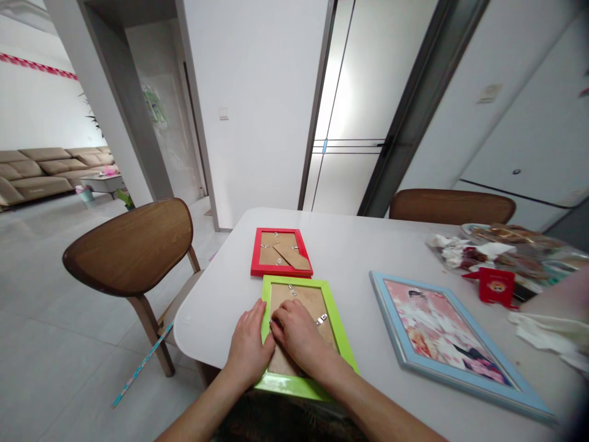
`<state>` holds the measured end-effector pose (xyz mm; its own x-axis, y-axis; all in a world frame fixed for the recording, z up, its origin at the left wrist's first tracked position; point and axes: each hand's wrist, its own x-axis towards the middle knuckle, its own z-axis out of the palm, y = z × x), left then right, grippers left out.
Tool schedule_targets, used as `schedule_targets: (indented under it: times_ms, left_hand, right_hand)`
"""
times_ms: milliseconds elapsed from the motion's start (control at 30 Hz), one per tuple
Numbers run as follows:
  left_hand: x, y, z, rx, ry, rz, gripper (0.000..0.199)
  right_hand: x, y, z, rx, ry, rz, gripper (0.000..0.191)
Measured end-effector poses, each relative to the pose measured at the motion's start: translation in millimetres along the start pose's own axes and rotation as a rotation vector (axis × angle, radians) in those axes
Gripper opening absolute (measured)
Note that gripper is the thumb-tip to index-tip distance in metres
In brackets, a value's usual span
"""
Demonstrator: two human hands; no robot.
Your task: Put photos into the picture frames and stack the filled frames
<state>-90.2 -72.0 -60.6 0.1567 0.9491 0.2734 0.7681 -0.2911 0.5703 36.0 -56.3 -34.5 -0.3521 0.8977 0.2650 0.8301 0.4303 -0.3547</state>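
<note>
A green picture frame [340, 331] lies back side up at the table's near edge, with a brown backing board [313, 299] and metal clips on it. My left hand [248, 344] rests on the frame's left border, holding it at the side. My right hand [297, 331] is over the backing near the left edge, its fingers bent and pressed together at a clip there; the fingertips are partly hidden. Just beyond lies a red frame [304, 253], also back side up, with a brown stand on its backing.
On the right of the white table [340, 239] lies a blue frame [391, 319] with a picture. Behind it are a red card [497, 286], tissues and plastic bags. Wooden chairs stand at the left [133, 248] and far right [451, 207].
</note>
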Motion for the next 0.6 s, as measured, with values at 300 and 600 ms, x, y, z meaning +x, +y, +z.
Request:
schedule_targets:
  times_ms: [300, 600]
  left_hand:
    - [-2.3, 1.1, -1.6, 0.004, 0.003, -0.028, 0.056]
    - [-2.0, 1.4, 0.6, 0.007, 0.031, -0.035, 0.057]
  right_hand:
    - [-6.5, 15.4, -23.9, 0.118, -0.036, -0.061, 0.017]
    - [-51.6, 21.6, -55.8, 0.190, -0.251, -0.253, 0.015]
